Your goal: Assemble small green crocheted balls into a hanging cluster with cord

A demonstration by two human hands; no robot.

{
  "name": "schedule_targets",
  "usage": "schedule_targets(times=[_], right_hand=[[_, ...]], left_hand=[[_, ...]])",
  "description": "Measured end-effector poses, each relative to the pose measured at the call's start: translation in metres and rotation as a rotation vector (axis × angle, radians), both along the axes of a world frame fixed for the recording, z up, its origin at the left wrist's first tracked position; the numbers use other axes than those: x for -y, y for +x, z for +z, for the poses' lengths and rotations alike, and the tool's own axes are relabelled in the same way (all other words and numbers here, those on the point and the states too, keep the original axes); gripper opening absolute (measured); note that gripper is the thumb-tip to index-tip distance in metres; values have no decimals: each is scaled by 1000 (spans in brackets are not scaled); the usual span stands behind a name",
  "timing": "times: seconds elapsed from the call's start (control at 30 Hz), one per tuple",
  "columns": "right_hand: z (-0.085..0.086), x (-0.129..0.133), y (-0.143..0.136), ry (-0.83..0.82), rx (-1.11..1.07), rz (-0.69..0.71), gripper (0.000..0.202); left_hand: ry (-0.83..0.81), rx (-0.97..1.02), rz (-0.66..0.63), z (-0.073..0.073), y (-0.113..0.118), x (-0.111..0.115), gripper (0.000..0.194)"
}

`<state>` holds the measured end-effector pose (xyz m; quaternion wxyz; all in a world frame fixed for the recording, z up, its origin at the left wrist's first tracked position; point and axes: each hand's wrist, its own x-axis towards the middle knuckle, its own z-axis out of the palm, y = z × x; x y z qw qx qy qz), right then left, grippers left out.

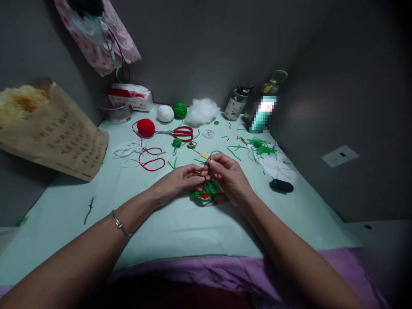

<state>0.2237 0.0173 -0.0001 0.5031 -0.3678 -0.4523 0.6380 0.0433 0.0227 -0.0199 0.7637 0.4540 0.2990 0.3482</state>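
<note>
My left hand (186, 178) and my right hand (227, 171) meet over the middle of the table, fingertips pinched together. Between them runs a thin dark cord (210, 157), a short end of it looping above my right fingertips. Just below the fingers is a green crocheted piece (209, 188) with a red, white-edged patch; whether the cord is joined to it is hidden. Small scissors (221, 198) with dark red handles lie partly under this piece and my right hand. Beyond my fingertips rests a crochet hook (203, 155) with a yellow handle.
Red-handled scissors (183, 134), a red yarn ball (146, 128), white yarn ball (165, 113), green yarn ball (179, 110) and stuffing (202, 111) lie farther back. A paper bag (77, 141) stands left. Green yarn scraps (262, 148) and a black roll (281, 186) lie right.
</note>
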Motion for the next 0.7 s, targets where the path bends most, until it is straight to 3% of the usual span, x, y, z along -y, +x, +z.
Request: schedule_targets(times=[0.23,0.7], right_hand=[[0,-1,4,94,97,-105,18],[4,-3,4,113,40,-175,19]], left_hand=[[21,-2,64,-4,-5,-4,29],[0,-32,143,-5,-9,-9,32]])
